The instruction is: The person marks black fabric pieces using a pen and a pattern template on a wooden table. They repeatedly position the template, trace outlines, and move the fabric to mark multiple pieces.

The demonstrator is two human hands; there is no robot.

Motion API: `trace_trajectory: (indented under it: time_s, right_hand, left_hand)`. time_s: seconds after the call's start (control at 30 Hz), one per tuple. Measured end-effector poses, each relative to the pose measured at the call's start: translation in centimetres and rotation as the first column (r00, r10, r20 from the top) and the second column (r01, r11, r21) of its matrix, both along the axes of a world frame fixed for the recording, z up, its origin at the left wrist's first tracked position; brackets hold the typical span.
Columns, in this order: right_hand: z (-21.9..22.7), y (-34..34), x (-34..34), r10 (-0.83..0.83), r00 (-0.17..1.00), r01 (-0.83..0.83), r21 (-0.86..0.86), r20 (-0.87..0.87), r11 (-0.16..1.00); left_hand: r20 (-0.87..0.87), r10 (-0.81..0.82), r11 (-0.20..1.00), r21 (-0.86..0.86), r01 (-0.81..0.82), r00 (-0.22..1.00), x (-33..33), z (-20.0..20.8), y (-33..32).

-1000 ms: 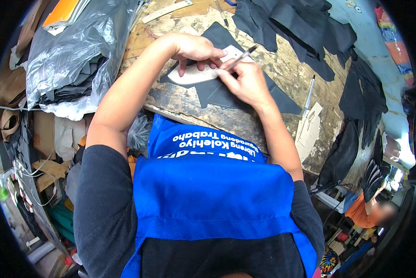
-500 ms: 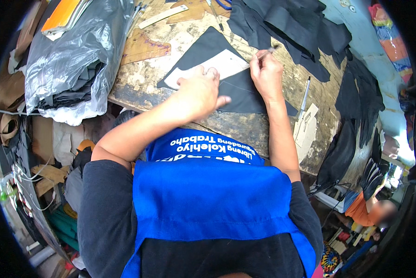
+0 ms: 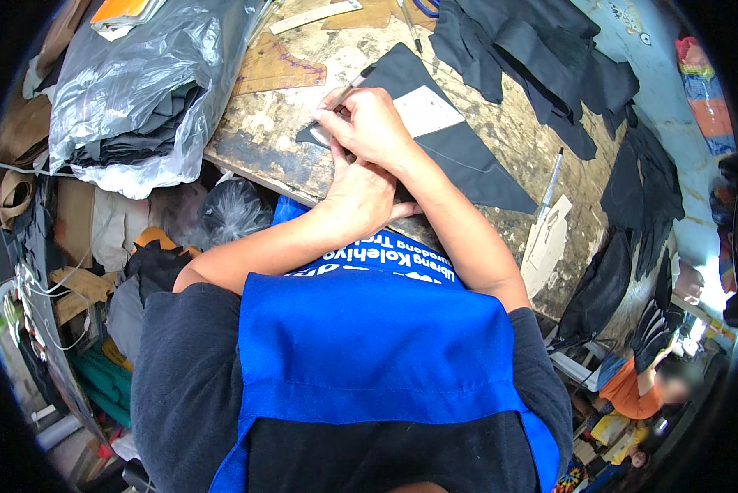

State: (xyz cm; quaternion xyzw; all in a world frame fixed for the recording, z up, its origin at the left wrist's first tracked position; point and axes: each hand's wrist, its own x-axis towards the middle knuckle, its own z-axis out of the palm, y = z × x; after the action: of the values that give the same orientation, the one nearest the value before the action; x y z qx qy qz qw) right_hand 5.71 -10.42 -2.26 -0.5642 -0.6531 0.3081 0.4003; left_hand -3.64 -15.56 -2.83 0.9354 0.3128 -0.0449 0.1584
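Note:
A cream pattern piece (image 3: 426, 112) lies on a black sheet of leather-like material (image 3: 468, 164) on the worktable. My right hand (image 3: 371, 123) is closed on a pen (image 3: 354, 85), near the pattern's left end. Beneath its wrist, my left hand (image 3: 357, 193) rests flat on the pattern and the black sheet, thumb stretched out to the right. My forearms cross there, and the right hand covers part of the left fingers and the pattern's middle. A thin pale line curves across the black sheet right of the pattern.
Black offcuts (image 3: 541, 62) are heaped at the far right. A second pen (image 3: 552, 182) lies near narrow cream templates (image 3: 543, 246). Brown templates (image 3: 279, 66) lie at the far side. A clear plastic bag of black pieces (image 3: 143, 107) stands left. Another person (image 3: 632, 393) sits at lower right.
My right hand has swung left with the pen, from the pattern's right end to its left end, crossing over my left hand. The left hand has shifted slightly nearer to me.

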Motion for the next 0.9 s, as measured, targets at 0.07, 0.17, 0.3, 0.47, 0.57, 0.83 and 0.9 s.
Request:
trace_trajectory:
  time_s: [0.07, 0.17, 0.3, 0.47, 0.57, 0.83, 0.9]
  right_hand:
    - [0.1, 0.0, 0.0, 0.008, 0.998, -0.011, 0.039, 0.063, 0.999]
    - [0.1, 0.0, 0.0, 0.005, 0.993, -0.011, 0.049, 0.117, 0.999]
    - [0.1, 0.1, -0.1, -0.056, 0.997, 0.053, 0.076, 0.050, 0.996]
    - [0.1, 0.3, -0.2, -0.111, 0.991, 0.095, 0.194, 0.073, 0.976]
    - [0.0, 0.0, 0.0, -0.044, 0.985, 0.014, 0.179, 0.166, 0.984]
    - [-0.4, 0.3, 0.4, -0.140, 0.983, 0.113, 0.210, 0.117, 0.971]
    - [-0.3, 0.1, 1.3, -0.082, 0.984, 0.051, 0.193, 0.160, 0.980]
  left_hand:
    - [-0.008, -0.014, 0.999, 0.036, 0.014, 1.000, 0.0, -0.1, 0.0]
    - [-0.011, -0.016, 1.000, 0.025, 0.016, 1.000, 0.0, 0.1, 0.0]
    - [-0.066, -0.034, 0.999, 0.018, 0.035, 0.997, 0.1, 0.3, 0.1]
    - [0.076, -0.012, 1.000, 0.030, 0.010, 0.997, -0.1, -0.2, 0.1]
    - [0.165, -0.013, 0.994, 0.108, -0.005, 0.986, -0.2, -0.7, 0.0]
    - [-0.038, -0.004, 0.999, -0.036, 0.002, 0.999, 0.1, 0.8, 0.1]
    - [-0.102, 0.011, 0.999, -0.037, -0.015, 0.995, 0.3, 1.3, 0.1]
